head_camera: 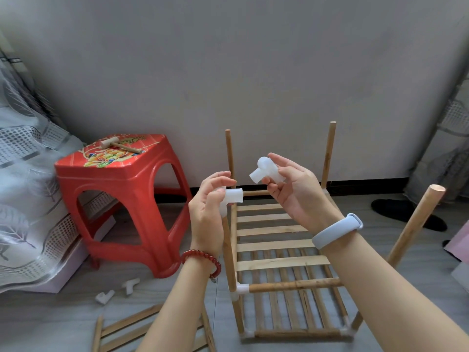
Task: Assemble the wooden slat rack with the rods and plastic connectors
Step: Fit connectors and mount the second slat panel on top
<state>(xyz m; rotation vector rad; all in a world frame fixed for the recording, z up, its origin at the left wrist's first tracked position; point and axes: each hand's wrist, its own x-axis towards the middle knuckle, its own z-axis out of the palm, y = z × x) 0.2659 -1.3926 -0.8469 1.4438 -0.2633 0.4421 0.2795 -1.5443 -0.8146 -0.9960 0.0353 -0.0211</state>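
I'm pinching one plastic connector [232,196] in my left hand [208,212], another connector [266,171] in my right hand [294,191], sockets turned for checking; the half-built rack [279,250] is standing just below both hands, upright rods [330,153] awaiting caps.

We wear no sleeves, so both forearms are bare. Our left wrist carries a bracelet [203,259] of round, glossy red beads. Our right wrist carries a smooth, pale blue-grey band [336,231] with a loop clasp.
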